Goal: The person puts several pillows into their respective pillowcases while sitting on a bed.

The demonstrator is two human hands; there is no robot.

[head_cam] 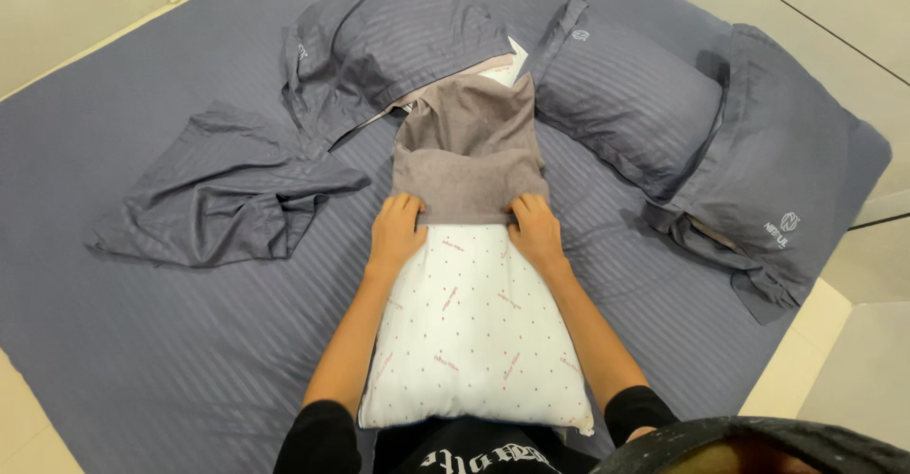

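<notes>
Left hand (395, 232) and right hand (536, 230) each gripped the open edge of a taupe pillow cover (469, 152), fingers curled closed. The white dotted pillow (474, 327) lay beneath both hands, its far end inside the cover.

Empty blue-grey pillowcase (223, 194) crumpled on bed sheet (114, 341), left side. Another loose pillowcase (393, 43) bunched near top. Two cased pillows (616, 90), (777, 185) lie side by side, right. Pale floor (57, 0) around bed.
</notes>
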